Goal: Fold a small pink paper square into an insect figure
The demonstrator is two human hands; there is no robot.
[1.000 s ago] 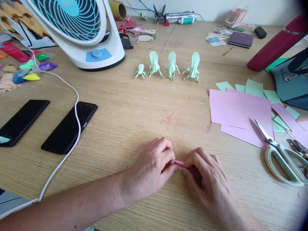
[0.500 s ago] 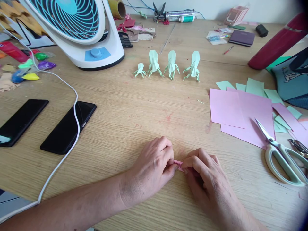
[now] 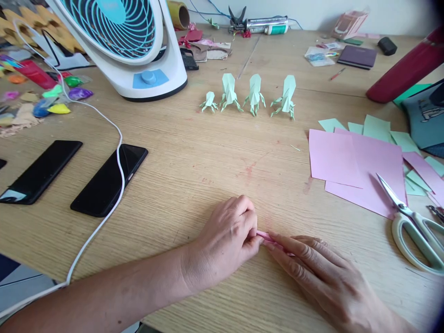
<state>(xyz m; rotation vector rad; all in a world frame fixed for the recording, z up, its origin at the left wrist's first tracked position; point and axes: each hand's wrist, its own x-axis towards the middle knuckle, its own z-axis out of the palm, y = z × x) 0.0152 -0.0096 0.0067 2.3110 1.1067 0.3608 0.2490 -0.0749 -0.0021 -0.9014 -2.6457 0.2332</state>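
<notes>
A narrow strip of folded pink paper point(image 3: 265, 236) lies between my two hands, just above the wooden table. My left hand point(image 3: 231, 233) is closed, its thumb and curled fingers pinching the strip's left end. On the other end, my right hand point(image 3: 315, 273) grips the paper between thumb and index finger, its fingers stretched out along it. Most of the folded paper is hidden under the fingers. Beyond my hands stand a small green origami figure point(image 3: 209, 101) and several taller ones, such as the green paper figure point(image 3: 287, 95) at the right of the row.
Scissors point(image 3: 402, 208) rest partly on pink sheets point(image 3: 367, 162) at the right, with green paper pieces point(image 3: 377, 127) behind. At left lie two black phones point(image 3: 107, 185), a white cable point(image 3: 104, 222) crossing one. A fan point(image 3: 156, 83) stands behind; a red bottle point(image 3: 404, 69) leans far right.
My right hand's curled fingers have straightened and flattened along the folded paper. My left hand keeps its pinch. The whole view has shifted slightly, so things appear farther right.
</notes>
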